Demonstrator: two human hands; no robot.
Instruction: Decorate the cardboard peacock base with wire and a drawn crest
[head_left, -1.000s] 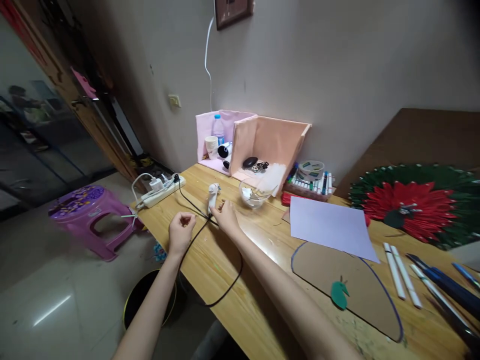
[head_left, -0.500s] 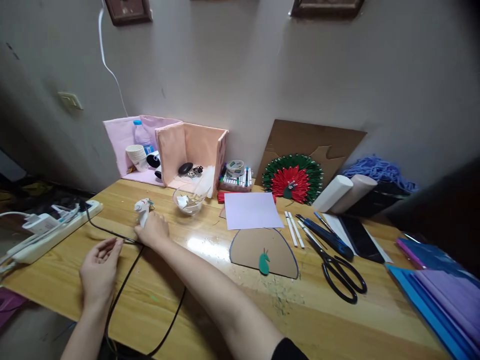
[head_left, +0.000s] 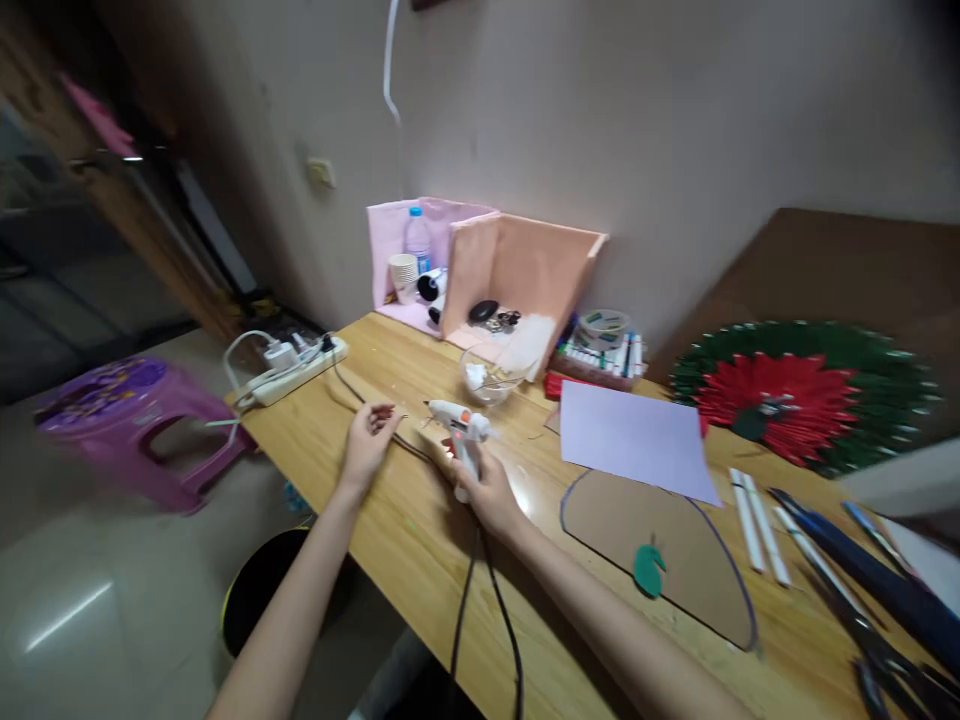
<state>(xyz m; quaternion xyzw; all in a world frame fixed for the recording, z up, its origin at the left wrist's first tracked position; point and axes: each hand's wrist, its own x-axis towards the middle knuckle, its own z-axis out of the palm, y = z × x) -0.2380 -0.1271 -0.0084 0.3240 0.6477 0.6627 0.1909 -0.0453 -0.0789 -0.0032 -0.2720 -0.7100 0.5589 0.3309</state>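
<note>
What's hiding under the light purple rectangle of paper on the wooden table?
Under the light purple paper goes the curved top of the brown half-round cardboard. Something red sticks out past the paper's far left corner. Anything else underneath is covered, so I can't tell.

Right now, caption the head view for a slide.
Right hand grips a white hot-glue gun at a wooden table; the left hand is near its nozzle.

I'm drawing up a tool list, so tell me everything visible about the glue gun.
The glue gun is white and plastic-looking, with a dark nozzle tip, an orange patch and a small red glow. The right hand grips its handle over the table, nozzle pointing left. Its barrel is nearly level. A dark cord trails below the handle.
</note>
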